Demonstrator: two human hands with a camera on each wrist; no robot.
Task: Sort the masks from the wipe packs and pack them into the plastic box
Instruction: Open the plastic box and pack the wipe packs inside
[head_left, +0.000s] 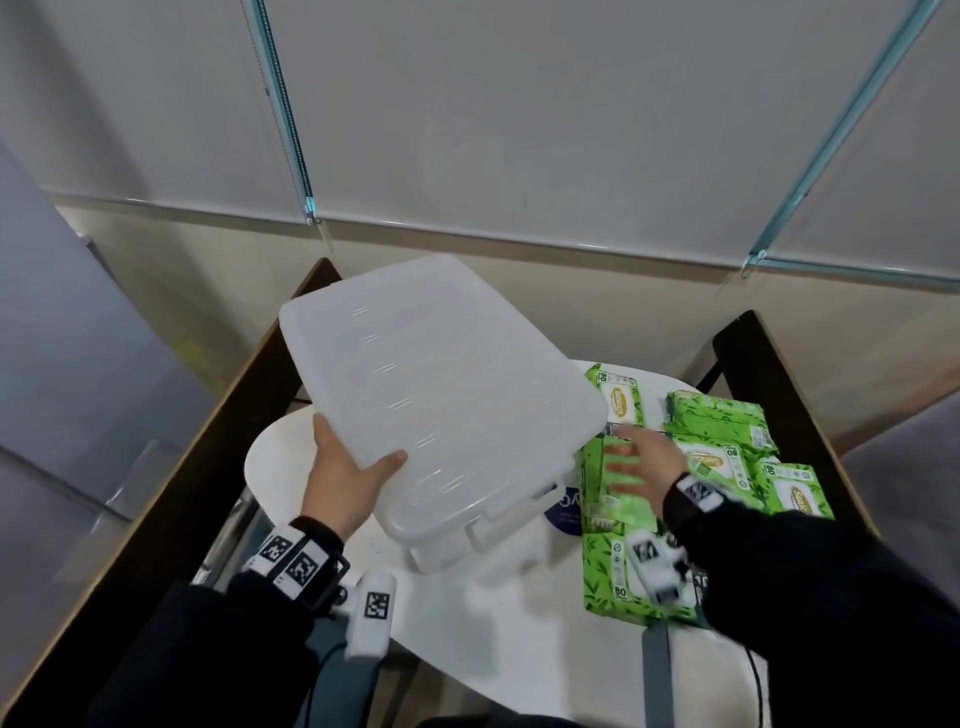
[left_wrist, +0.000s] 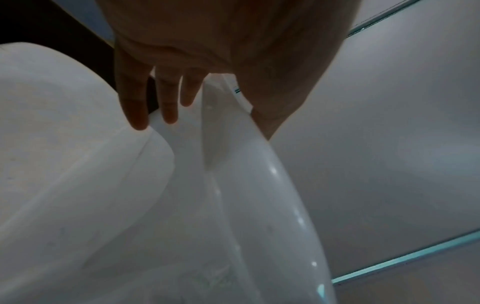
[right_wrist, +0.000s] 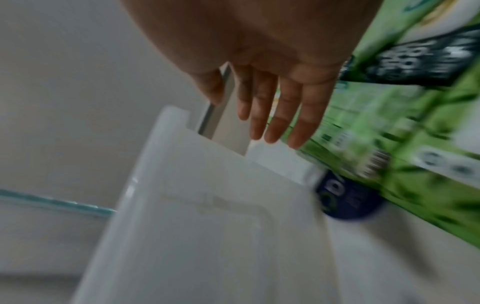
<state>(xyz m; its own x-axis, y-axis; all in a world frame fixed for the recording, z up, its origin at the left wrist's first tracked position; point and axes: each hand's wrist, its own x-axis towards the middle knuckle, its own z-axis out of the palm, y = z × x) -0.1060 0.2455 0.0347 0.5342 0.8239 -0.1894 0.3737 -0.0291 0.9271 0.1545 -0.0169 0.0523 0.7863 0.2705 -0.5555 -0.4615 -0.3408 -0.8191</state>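
White table (head_left: 483, 613) under plastic box (head_left: 441, 395) tilted in gripping left hand (head_left: 343, 478); right hand (head_left: 644, 462) spread over wipe packs (head_left: 727, 457).

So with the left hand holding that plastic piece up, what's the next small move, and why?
Probably set the lid aside on the bare table at left. The left hand holds it tilted over the box, blocking it, while the right hand hovers open above the wipe packs.

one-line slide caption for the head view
Left hand lifts the lid off the box; right hand hovers open over green wipe packs.
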